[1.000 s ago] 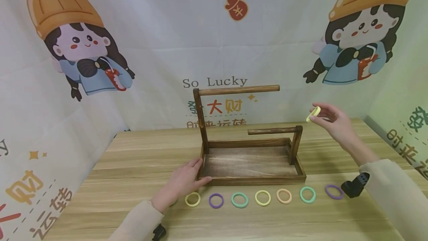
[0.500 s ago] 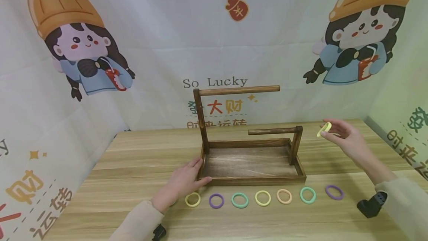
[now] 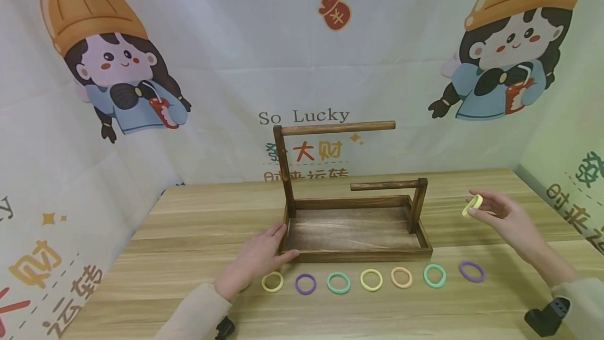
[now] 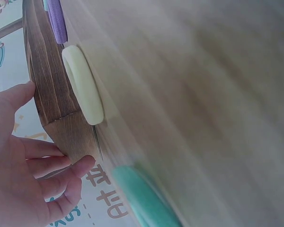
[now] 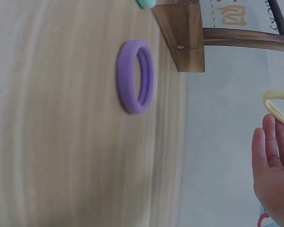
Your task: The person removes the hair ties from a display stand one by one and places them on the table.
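Observation:
In the head view my right hand (image 3: 507, 220) pinches a pale yellow hair tie (image 3: 473, 205) between thumb and fingers, raised over the right side of the table. The same pale yellow tie (image 5: 274, 105) shows at the edge of the right wrist view. My left hand (image 3: 257, 257) rests at the front left corner of a dark wooden rack (image 3: 358, 254), thumb along its front wall and fingers against its left end. The rack is a shallow tray with a tall left post and upper bar (image 3: 337, 128), plus a short right post and lower bar (image 3: 382, 186). Both bars carry nothing.
Before the rack lies a row of hair ties: yellow (image 3: 272, 282), purple (image 3: 305, 284), green (image 3: 338, 283), yellow (image 3: 371, 280), peach (image 3: 401, 277), green (image 3: 434, 275) and purple (image 3: 472, 272). Another green tie (image 4: 144, 196) lies near my left wrist. A printed cloth (image 3: 226, 67) hangs behind.
My right hand has moved right, down and nearer, away from the rack's lower bar, still pinching the yellow hair tie. The left hand and rack have stayed in place.

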A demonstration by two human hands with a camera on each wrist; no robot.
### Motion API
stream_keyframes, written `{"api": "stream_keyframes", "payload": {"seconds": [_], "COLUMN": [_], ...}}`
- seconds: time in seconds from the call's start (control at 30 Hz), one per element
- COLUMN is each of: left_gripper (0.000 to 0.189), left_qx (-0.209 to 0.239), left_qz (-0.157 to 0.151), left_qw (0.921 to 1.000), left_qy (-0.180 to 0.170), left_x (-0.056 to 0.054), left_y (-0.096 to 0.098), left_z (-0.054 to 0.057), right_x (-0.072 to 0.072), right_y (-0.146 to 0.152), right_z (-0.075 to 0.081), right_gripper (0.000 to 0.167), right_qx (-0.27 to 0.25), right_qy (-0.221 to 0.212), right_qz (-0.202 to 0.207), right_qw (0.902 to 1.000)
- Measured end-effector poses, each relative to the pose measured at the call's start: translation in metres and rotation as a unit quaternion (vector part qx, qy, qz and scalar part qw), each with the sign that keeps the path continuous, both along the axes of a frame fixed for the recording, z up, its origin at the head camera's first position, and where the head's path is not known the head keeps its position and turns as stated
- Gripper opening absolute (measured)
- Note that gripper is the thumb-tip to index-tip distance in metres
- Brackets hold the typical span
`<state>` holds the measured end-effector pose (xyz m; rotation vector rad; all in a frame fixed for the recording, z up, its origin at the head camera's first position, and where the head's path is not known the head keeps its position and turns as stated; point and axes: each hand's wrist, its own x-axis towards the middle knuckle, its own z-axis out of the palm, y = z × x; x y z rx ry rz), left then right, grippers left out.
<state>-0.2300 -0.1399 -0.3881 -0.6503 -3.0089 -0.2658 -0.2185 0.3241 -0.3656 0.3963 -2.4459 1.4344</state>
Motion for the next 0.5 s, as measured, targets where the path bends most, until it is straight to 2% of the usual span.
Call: {"api": "stream_keyframes", "payload": {"seconds": [0.23,0.5], "left_gripper": [0.075,0.074], "left_qx": [0.004,0.007], "left_qz": [0.001,-0.002], "left_qw": [1.0000,1.0000], "left_qy": [-0.002,0.001], "left_x": [-0.001,0.000], "left_y": [0.000,0.000], "left_z": [0.000,0.000], "right_x": [0.011,0.021], "right_y": [0.014,0.029], "right_z": [-0.009,-0.022], "right_gripper": [0.038,0.035], "right_qx": [0.011,0.009], "right_qy": [-0.013,-0.028], "right_qz": [-0.008,0.003], "right_qw": [0.9998,0.9996]}}
